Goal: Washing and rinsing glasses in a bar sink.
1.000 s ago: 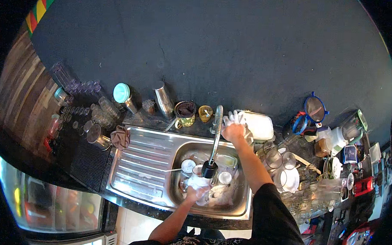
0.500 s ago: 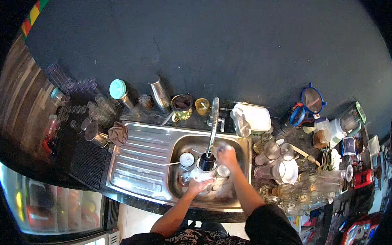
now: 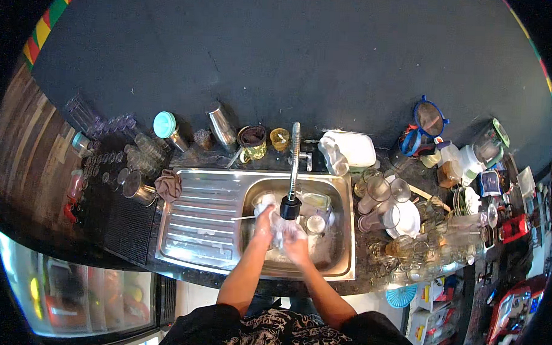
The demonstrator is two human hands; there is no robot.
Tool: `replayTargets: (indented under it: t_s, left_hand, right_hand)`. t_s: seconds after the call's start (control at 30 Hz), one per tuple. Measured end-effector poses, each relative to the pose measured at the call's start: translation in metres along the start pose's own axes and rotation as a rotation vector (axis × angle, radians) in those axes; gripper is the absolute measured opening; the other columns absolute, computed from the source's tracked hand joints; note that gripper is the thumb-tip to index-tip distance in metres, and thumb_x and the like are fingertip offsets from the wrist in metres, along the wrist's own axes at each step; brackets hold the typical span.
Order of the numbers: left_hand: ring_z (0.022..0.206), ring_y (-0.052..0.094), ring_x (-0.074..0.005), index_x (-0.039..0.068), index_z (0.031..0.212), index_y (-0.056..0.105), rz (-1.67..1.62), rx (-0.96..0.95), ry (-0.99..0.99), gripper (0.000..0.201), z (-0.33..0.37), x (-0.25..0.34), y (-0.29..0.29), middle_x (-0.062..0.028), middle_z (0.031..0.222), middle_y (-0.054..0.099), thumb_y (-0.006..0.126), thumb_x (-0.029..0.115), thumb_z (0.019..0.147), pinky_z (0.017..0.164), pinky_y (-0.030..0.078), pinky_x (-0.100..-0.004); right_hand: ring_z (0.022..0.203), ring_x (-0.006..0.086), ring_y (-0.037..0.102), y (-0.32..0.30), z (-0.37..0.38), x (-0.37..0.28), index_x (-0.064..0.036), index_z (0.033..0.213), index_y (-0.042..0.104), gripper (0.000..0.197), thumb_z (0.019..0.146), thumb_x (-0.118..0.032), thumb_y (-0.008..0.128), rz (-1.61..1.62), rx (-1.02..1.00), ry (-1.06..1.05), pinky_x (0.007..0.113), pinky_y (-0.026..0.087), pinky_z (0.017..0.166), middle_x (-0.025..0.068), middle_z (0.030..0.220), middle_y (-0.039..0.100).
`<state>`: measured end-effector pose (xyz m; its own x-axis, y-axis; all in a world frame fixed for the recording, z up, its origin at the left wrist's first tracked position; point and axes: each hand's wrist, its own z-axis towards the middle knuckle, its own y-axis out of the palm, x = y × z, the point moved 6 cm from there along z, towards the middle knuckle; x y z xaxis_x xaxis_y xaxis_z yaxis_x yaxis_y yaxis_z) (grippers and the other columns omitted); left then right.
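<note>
Both my hands are in the steel sink [image 3: 339, 269], close together under the black spray head [image 3: 290, 207] of the coiled faucet. My left hand [image 3: 264, 222] is at the left of the stream, with something white, perhaps foam, at its fingertips. Just below the spray head, my right hand [image 3: 294, 241] is closed around a clear, wet thing that looks like a glass; blur and water hide its shape. Behind and to the right of the hands lies a clear glass container [image 3: 316, 202]. A round white-topped cup [image 3: 315, 224] sits just right of the spray head.
A ribbed drainboard [image 3: 201, 215] adjoins the sink, with a brown cloth [image 3: 168, 186] at its back left corner. Many glasses [image 3: 407, 253] crowd the right counter. Along the wall stand a steel shaker [image 3: 222, 127], a camouflage-patterned mug [image 3: 253, 148] and a white tub [image 3: 357, 150].
My right hand has come from the sink's back right down and left, beside the left hand. The left hand has moved up and left. A clear container now shows at the back right.
</note>
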<state>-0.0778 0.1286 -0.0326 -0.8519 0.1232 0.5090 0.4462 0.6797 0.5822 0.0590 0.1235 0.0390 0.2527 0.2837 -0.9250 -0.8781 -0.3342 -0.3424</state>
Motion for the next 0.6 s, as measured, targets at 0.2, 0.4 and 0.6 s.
replayTargets:
  t_s: [0.2,0.4,0.6]
  left_hand:
    - [0.083,0.063,-0.0274,0.007,0.104,0.060,0.084,-0.020,-0.034,0.041,-0.041,0.013,0.021,-0.0098,0.092,0.065,0.053,0.041,0.083,0.079,0.050,-0.0416]
    - [0.092,0.062,-0.0238,0.012,0.107,0.060,-0.122,-0.156,-0.040,0.039,-0.050,-0.010,0.019,-0.0071,0.099,0.065,0.055,0.045,0.085,0.086,0.048,-0.0395]
    - [0.086,0.063,-0.0257,0.010,0.108,0.060,-0.031,-0.101,-0.027,0.045,-0.066,0.002,0.026,-0.0080,0.094,0.065,0.051,0.049,0.087,0.080,0.050,-0.0399]
  right_hand:
    - [0.058,0.0282,0.059,0.011,0.029,-0.033,-0.0039,0.084,0.060,0.014,0.080,-0.016,0.065,-0.029,0.080,-0.019,0.038,0.045,0.054,0.0111,0.065,0.060]
    - [0.070,0.0413,0.058,0.022,0.057,-0.023,-0.0080,0.081,0.061,0.024,0.084,-0.030,0.051,-0.339,-0.103,-0.042,0.050,0.047,0.062,0.0211,0.077,0.059]
    - [0.090,0.0255,0.063,0.012,0.015,-0.017,-0.0065,0.113,0.055,0.032,0.082,-0.013,0.060,0.363,0.089,-0.043,0.038,0.051,0.075,0.0143,0.097,0.063]
